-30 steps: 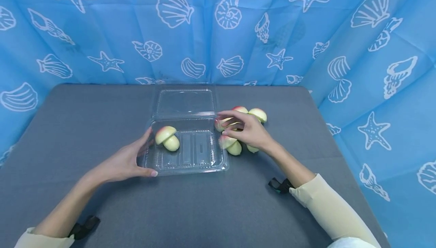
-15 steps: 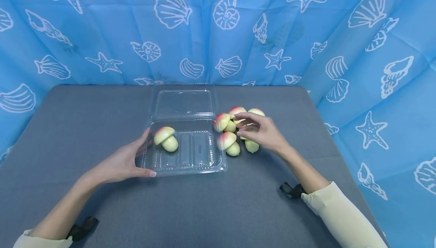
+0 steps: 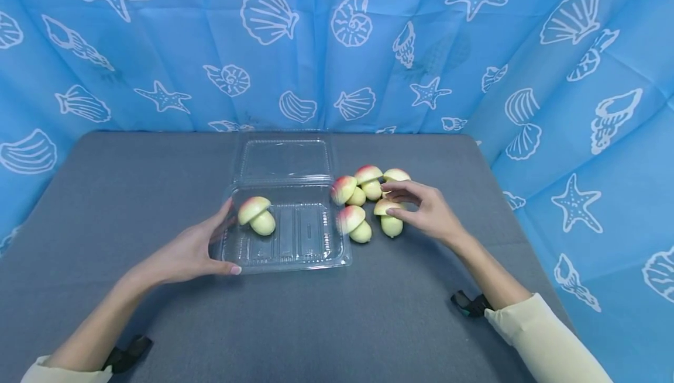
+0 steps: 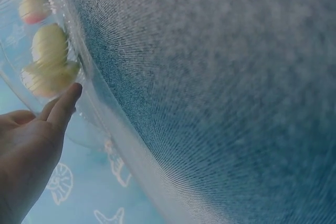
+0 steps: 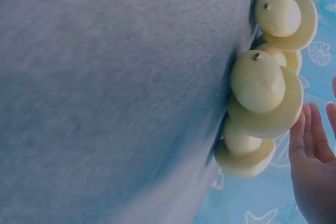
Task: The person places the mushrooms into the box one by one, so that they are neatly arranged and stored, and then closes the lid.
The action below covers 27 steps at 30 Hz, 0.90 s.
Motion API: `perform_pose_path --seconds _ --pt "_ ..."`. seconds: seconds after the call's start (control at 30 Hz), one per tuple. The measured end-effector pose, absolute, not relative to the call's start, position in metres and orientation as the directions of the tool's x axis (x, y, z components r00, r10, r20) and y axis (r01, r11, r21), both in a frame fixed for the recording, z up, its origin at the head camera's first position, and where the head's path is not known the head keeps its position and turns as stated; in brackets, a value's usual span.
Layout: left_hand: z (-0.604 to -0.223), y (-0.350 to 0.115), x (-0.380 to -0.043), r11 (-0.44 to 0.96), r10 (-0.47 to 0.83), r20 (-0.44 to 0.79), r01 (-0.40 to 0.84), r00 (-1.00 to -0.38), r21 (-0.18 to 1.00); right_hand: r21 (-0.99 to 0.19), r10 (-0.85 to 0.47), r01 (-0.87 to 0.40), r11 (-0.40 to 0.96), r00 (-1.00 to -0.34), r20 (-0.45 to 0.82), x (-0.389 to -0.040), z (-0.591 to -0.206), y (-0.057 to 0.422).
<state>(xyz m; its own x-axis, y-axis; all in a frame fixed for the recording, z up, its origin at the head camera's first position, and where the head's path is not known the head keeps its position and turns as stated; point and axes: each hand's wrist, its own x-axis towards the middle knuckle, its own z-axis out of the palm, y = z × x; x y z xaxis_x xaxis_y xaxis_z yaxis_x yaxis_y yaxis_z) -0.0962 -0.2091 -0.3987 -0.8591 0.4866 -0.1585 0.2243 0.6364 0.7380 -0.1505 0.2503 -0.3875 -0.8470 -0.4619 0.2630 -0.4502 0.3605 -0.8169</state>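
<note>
A clear plastic clamshell container lies with its lid folded back on the table. Inside, at its left end, sits one toy mushroom, pale yellow with a reddish cap. My left hand rests at the container's left side, fingers extended along the wall and thumb at the front corner; the left wrist view shows the hand against the clear wall. My right hand, fingers loosely bent, is at the cap of the near right mushroom. In the right wrist view the fingertips are close to that cap; contact is unclear.
More mushrooms cluster right of the container: one near its wall, one behind that, another at the back, and one partly hidden by the right hand. A blue shell-print curtain hangs behind the grey table.
My right hand has moved right, from beside the container's right wall across the cluster to the near right mushroom. The left hand and container stay put.
</note>
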Motion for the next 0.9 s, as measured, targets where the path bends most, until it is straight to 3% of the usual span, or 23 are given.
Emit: perform_pose_path --seconds 0.53,0.9 --pt "-0.4 -0.209 -0.096 0.654 0.471 -0.163 0.219 -0.867 0.724 -0.762 -0.416 -0.452 0.464 -0.871 0.263 -0.141 -0.39 0.263" --pt "-0.401 -0.209 -0.096 0.648 0.477 -0.17 0.214 -0.862 0.731 -0.749 -0.422 -0.376 0.546 -0.895 0.142 -0.141 -0.404 0.274"
